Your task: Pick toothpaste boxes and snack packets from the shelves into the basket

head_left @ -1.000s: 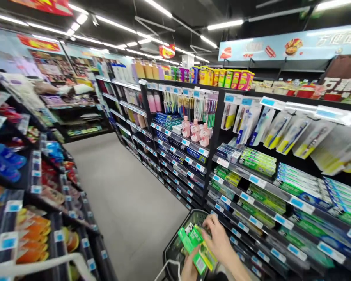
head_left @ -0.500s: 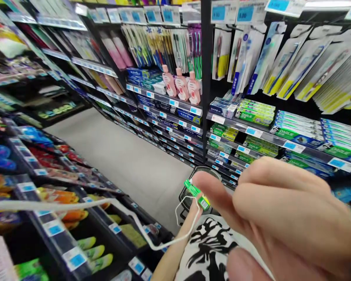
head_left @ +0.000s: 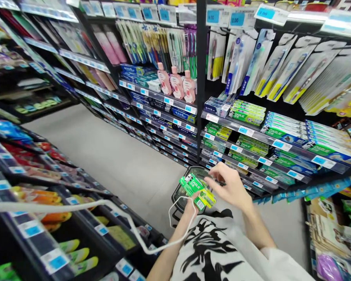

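My left hand point(head_left: 191, 207) grips a stack of green toothpaste boxes point(head_left: 196, 190) low in front of my chest. My right hand point(head_left: 231, 186) sits just right of the boxes, fingers curled against their top end. Below and beyond both hands stands a dark mesh shopping basket point(head_left: 196, 172) on the floor. On the right, shelves hold rows of similar green toothpaste boxes point(head_left: 247, 111), with packaged toothbrushes point(head_left: 269, 66) hanging above them.
A white cable point(head_left: 111, 208) loops across from the left to my left wrist. Snack shelves point(head_left: 41, 187) line the left side. The grey floor aisle point(head_left: 105, 152) runs away between the shelving. Pink bottles point(head_left: 177, 84) stand on a shelf ahead.
The view has dropped from the far aisle to the toothpaste shelves. My right hand, which loomed close to the camera half a second ago, has gone back down to the boxes.
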A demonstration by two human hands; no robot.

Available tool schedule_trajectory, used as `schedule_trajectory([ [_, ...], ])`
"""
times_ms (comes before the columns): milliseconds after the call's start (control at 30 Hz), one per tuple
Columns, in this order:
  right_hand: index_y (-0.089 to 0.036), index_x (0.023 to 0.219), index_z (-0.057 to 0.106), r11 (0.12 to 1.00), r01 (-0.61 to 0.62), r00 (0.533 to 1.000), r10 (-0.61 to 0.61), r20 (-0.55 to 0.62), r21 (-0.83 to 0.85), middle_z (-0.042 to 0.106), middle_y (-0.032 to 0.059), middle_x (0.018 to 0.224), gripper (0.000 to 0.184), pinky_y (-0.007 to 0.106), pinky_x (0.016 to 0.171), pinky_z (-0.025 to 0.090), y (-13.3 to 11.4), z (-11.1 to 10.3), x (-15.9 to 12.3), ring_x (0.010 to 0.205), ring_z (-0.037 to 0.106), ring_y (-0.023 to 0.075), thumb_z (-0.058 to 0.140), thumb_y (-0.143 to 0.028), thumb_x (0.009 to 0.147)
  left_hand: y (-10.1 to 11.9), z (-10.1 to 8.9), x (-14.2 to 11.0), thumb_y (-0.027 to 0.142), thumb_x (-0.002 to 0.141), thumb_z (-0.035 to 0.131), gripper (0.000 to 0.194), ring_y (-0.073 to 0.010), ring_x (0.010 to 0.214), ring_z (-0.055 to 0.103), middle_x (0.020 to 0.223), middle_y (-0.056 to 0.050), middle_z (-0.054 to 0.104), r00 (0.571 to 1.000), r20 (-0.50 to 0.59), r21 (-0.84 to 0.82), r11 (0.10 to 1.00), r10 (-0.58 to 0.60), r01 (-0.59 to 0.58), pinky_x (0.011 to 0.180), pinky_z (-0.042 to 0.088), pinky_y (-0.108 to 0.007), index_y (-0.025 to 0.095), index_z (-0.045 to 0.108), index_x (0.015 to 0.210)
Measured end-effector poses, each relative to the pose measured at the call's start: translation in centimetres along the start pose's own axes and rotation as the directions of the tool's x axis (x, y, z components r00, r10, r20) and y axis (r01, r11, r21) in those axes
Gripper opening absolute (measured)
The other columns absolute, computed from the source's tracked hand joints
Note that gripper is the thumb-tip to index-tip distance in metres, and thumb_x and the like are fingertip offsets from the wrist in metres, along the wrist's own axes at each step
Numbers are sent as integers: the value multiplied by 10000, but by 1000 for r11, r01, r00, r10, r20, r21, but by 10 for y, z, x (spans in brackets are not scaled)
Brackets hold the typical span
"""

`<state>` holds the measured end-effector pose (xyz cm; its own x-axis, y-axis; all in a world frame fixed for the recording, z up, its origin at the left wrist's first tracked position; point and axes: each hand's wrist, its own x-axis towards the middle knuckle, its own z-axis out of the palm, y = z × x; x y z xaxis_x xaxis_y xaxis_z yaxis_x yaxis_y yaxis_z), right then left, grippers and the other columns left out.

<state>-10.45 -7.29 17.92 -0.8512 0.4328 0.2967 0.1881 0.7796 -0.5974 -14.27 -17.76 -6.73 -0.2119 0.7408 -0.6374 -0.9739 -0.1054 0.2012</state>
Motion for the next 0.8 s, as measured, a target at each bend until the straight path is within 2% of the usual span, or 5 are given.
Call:
schedule_trajectory([
  [167,-234,1050,683,835,-525,846,533,-9,166,655,94,1068,368,374,803,523,97,57,-95,926,630,243,581,-566,929,1,15,2,237,670,859,577,-309,1012,744,1034,-103,794,998,-46,-72,996,40,-43,948,564,-427,138,662,1203],
  [333,-205,1034,673,285,-705,598,731,328,650,709,99,901,643,335,611,503,111,83,-152,767,675,247,499,-800,866,9,41,4,232,642,879,593,-252,830,752,933,-74,799,989,58,-55,990,133,-130,855,571,-383,135,674,1190],
  [433,-186,1038,663,112,-577,591,741,319,809,704,89,820,646,311,550,461,106,86,-155,640,628,207,582,-792,830,4,54,1,263,628,894,619,-217,747,735,904,-44,793,982,83,-27,986,168,-167,766,565,-346,155,674,1197],
  [600,-211,977,670,69,-465,652,702,289,883,694,56,812,412,286,553,441,109,75,-157,606,568,159,735,-594,839,-15,55,-11,313,651,887,632,-227,900,742,1094,-54,778,968,34,-4,969,248,-248,829,548,-337,215,662,1233],
  [800,-225,971,666,-39,-554,569,711,413,831,596,4,694,403,264,484,357,107,76,-160,528,480,132,740,-593,822,-24,45,-16,322,621,910,723,-230,907,742,1134,-53,773,971,-65,33,973,230,-229,821,538,-341,237,636,1285],
])
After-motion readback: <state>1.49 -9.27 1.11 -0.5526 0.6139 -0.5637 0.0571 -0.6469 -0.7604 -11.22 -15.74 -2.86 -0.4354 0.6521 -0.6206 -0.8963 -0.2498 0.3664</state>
